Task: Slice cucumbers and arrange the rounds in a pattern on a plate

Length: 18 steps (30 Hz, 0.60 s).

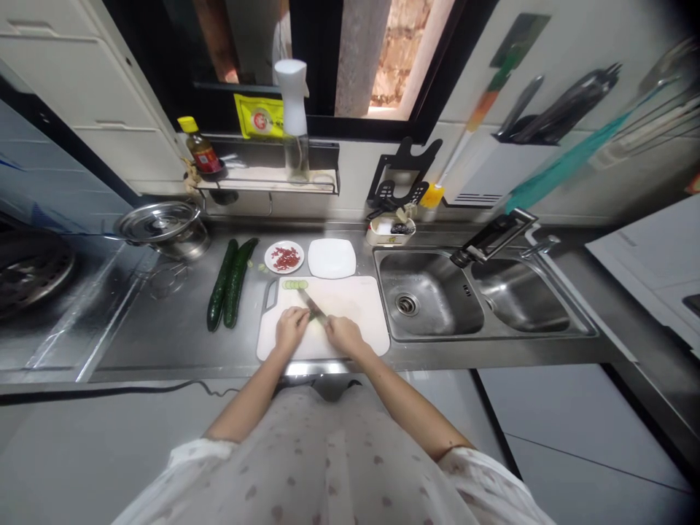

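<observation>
My right hand (343,335) is wrapped round the handle of a kitchen knife (313,304), its blade slanting up and left over a white cutting board (358,295). Fingers curled, my left hand (292,329) rests on the board beside the blade, against a small green piece of cucumber (312,316) that is mostly hidden. A row of overlapping cucumber slices (295,284) lies along the board's top left edge. Behind the board stand a white plate of chopped red pieces (285,257) and a white square plate (331,258).
Two whole cucumbers (228,284) lie left of the board. Further left is a lidded steel pot (175,227). A double sink (432,292) with a black faucet (492,237) is at the right. Bottles stand on a wall shelf (262,180) behind.
</observation>
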Motion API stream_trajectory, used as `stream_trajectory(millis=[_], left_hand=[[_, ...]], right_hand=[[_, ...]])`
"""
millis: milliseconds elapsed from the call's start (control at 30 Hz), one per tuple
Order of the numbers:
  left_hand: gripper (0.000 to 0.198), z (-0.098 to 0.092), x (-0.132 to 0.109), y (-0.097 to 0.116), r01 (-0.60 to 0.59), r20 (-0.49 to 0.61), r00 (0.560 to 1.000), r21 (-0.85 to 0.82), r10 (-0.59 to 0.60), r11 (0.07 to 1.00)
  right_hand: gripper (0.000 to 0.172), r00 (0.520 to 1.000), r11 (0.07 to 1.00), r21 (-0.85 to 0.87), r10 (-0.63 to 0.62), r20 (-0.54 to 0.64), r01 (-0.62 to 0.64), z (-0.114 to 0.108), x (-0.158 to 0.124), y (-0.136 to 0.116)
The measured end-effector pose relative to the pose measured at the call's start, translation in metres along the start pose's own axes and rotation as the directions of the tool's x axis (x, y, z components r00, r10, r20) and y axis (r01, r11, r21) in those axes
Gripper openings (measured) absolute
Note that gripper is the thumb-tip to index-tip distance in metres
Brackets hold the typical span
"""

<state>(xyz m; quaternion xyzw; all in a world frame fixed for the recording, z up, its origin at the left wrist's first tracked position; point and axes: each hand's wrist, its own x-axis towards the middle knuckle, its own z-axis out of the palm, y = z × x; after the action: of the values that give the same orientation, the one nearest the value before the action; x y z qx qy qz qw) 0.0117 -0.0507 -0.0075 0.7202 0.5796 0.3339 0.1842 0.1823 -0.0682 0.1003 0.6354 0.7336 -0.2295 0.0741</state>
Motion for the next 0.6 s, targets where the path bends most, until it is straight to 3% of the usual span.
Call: stream_trajectory(millis=[600], left_hand=[[0.023,0.000,0.000,-0.001,-0.021,0.020,1.000,0.019,0.020,1.000]], right_hand=[[0.037,1.000,1.000,0.020,-0.019,0.011,0.019,0.001,0.011,-0.010]])
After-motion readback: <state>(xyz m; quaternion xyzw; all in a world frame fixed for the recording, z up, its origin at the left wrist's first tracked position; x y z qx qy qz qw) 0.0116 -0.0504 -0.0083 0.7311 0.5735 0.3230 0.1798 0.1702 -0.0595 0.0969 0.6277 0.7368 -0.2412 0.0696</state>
